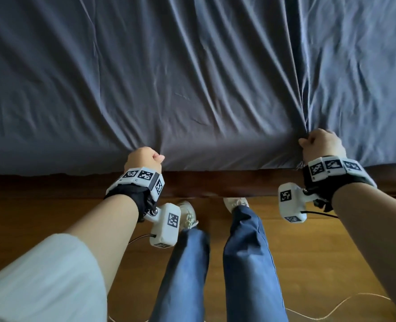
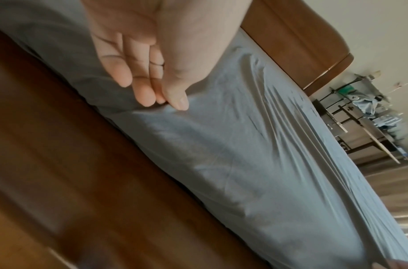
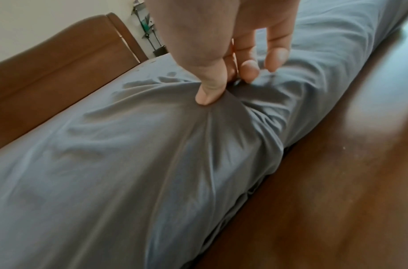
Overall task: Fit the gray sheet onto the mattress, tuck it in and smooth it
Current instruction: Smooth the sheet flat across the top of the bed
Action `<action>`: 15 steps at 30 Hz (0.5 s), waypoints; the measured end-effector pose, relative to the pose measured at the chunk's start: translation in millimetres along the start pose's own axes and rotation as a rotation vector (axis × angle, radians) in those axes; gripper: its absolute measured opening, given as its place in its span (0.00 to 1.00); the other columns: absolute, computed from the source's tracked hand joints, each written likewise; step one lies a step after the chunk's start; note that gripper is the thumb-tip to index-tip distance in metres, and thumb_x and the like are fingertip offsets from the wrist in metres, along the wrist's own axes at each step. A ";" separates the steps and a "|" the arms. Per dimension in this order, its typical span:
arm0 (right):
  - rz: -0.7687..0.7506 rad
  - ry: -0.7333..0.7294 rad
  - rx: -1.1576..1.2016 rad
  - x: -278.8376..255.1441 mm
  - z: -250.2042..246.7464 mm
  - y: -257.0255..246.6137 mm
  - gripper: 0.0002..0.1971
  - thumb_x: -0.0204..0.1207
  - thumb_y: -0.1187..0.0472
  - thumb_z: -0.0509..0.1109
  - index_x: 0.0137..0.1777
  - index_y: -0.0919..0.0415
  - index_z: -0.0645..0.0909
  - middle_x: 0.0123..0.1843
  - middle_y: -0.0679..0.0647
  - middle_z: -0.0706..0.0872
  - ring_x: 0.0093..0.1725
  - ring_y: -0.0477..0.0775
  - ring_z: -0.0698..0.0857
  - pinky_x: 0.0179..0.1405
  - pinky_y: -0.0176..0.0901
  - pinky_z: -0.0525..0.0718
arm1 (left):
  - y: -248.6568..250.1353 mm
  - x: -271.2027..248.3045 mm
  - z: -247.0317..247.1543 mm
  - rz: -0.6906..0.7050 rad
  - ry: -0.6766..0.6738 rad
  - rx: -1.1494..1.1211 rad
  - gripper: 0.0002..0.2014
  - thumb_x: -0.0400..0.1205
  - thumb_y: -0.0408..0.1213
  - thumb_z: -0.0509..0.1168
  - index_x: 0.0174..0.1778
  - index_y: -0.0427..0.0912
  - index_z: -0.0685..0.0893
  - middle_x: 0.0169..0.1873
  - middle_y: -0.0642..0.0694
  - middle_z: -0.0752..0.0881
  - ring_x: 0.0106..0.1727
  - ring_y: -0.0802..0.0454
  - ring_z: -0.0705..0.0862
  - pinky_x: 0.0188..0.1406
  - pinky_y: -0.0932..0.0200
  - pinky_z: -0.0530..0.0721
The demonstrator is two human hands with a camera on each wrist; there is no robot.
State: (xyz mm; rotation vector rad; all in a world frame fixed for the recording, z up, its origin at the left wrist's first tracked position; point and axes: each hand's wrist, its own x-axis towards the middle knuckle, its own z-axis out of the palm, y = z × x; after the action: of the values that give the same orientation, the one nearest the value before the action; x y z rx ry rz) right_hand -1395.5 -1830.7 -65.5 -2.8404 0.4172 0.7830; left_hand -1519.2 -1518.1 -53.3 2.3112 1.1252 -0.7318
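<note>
At the near bed edge, the left hand (image 1: 143, 160) and right hand (image 1: 321, 145) each pinch the sheet (image 1: 192, 77), grip closed on fabric. The sheet covers the mattress to the frame (image 1: 215, 184). Judged mostly fitted; long creases beyond remain to smooth.

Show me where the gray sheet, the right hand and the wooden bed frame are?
gray sheet (image 1: 192, 77), head view, wrinkled top surface.
right hand (image 1: 322, 145), head view, back of the hand.
wooden bed frame (image 1: 215, 183), head view, near side rail.
</note>
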 end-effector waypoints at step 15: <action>-0.988 -0.171 -0.253 -21.9 48.8 -43.8 0.38 0.77 0.45 0.63 0.81 0.37 0.45 0.85 0.41 0.39 0.84 0.48 0.40 0.81 0.53 0.37 | 62.7 -17.1 38.9 0.105 -0.020 0.101 0.30 0.85 0.42 0.56 0.83 0.46 0.53 0.83 0.42 0.41 0.83 0.36 0.44 0.81 0.49 0.45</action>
State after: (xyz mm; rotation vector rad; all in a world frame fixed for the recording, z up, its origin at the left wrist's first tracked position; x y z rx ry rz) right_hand -1423.3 -1773.1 -91.7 -2.6170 -1.0883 0.8421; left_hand -1487.2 -1586.4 -60.8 2.4200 0.9706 -0.7868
